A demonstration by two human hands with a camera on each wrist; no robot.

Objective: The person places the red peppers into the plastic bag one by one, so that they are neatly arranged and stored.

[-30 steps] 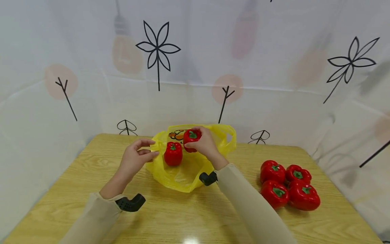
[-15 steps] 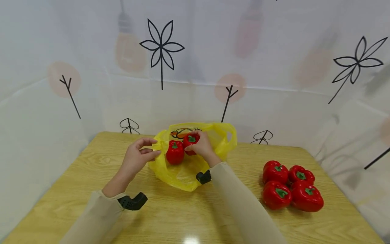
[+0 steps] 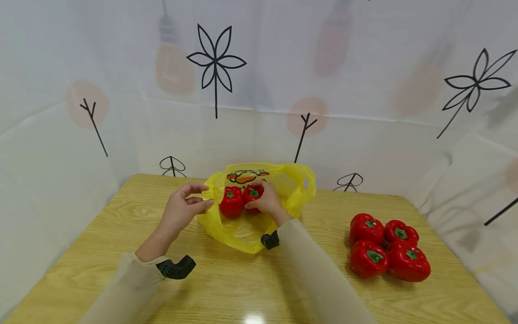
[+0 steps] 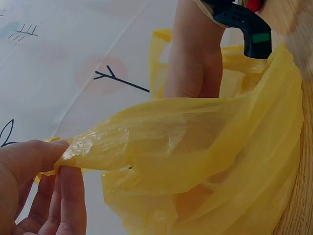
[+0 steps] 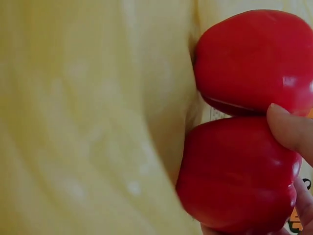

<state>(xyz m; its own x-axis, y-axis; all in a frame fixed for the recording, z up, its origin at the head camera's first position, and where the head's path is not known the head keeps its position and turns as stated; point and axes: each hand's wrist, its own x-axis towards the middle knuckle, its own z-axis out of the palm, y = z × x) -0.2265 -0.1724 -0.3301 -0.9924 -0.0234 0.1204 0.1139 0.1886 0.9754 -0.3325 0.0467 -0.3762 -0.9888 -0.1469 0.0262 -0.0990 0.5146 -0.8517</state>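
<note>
A yellow plastic bag [image 3: 238,238] stands on the table with its mouth spread. My left hand [image 3: 184,209] pinches the bag's left rim between thumb and fingers, seen close up in the left wrist view. Inside the bag, my right hand [image 3: 270,201] grips a red bell pepper [image 3: 251,193] with a green stem. Another red bell pepper [image 3: 231,204] sits in the bag directly to its left. In the right wrist view the thumb [image 5: 288,127] lies on the gripped pepper, which is against the other one.
Several red bell peppers [image 3: 367,259] stand in a cluster on the right of the wooden table [image 3: 226,288]. A white curtain [image 3: 259,90] printed with plants hangs behind the table.
My right hand has lowered its bell pepper into the bag, beside the one there. My left hand keeps its pinch on the rim. The head view has shifted slightly.
</note>
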